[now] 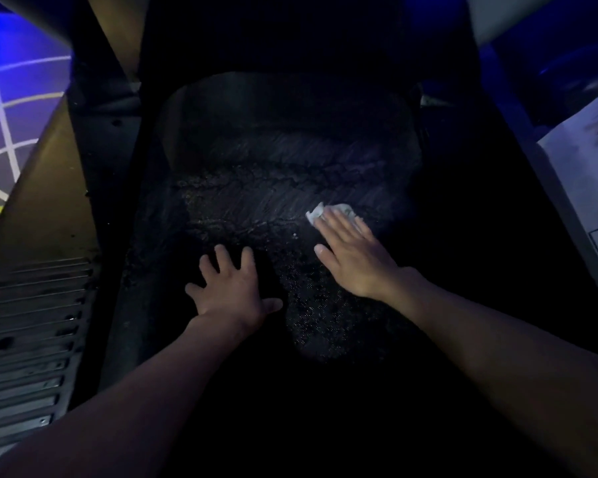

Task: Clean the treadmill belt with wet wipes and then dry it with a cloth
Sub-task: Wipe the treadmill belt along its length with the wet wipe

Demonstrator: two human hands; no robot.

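The dark treadmill belt [263, 188] fills the middle of the dim view, with streaky wet marks and gritty specks on it. A crumpled white wet wipe [316, 212] lies on the belt right of centre. My right hand [353, 251] presses flat on the wipe with straight fingers; only the wipe's far edge shows past the fingertips. My left hand [230, 288] rests flat on the belt with its fingers spread, to the left of and nearer than the right hand, holding nothing.
A ribbed metal side rail [32, 339] runs along the left of the belt. The treadmill's dark front housing [273, 39] rises at the far end. A white sheet with a grid [587, 174] lies at the right. A blue floor with painted lines [11, 115] is at the far left.
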